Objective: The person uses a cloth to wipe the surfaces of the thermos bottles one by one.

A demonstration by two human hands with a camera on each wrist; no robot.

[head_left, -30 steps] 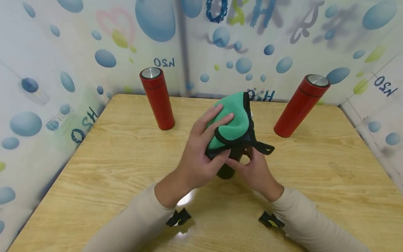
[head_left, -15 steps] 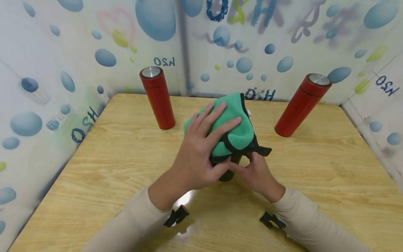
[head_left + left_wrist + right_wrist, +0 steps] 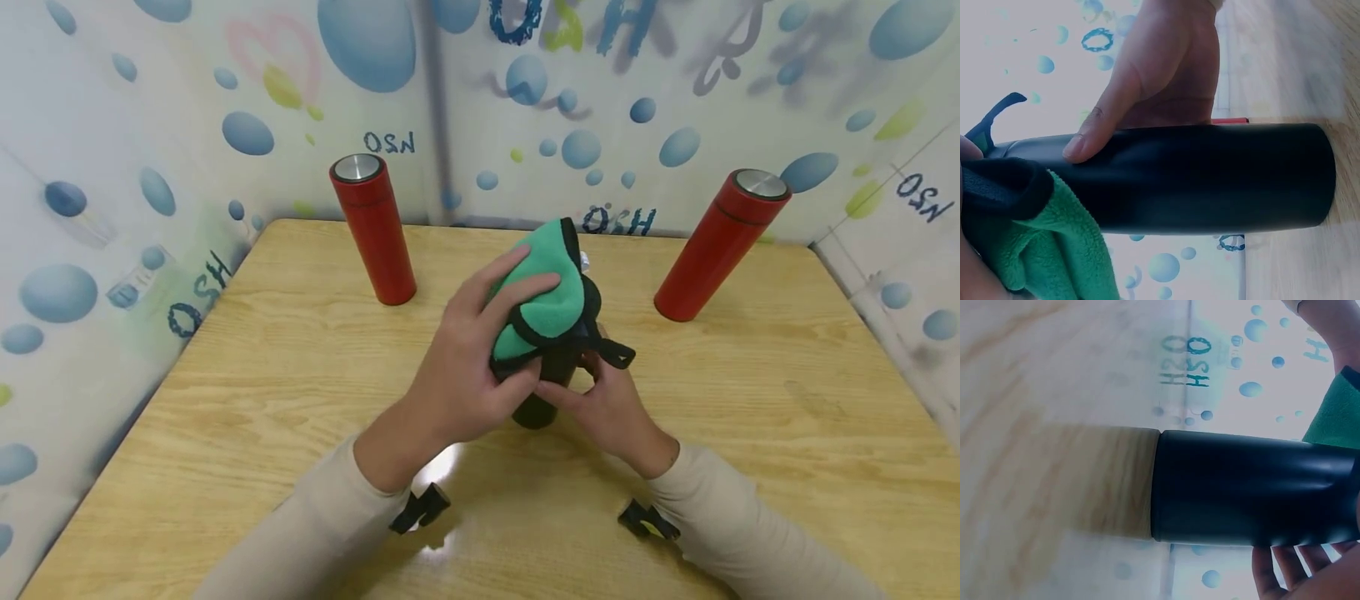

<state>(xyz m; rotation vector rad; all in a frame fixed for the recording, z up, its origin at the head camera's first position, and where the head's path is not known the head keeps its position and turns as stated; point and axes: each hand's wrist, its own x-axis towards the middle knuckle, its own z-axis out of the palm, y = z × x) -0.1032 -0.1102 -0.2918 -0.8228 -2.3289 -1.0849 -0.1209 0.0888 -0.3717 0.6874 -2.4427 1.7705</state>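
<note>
The black flask (image 3: 1222, 178) stands on the worktop (image 3: 225, 400); the fingers of our right hand (image 3: 618, 411) curl round it. Those of our left hand (image 3: 467, 367) hold the soft-looking green cloth (image 3: 557, 310) against its upper part. The flask is likely hard and slippery; we should grip its middle.

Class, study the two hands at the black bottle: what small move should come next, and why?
Probably the left hand should slide the green cloth slightly down the black bottle: the cloth lies against its upper part, its lower side is uncovered, and the right hand grips the body, which should keep it steady.
</note>
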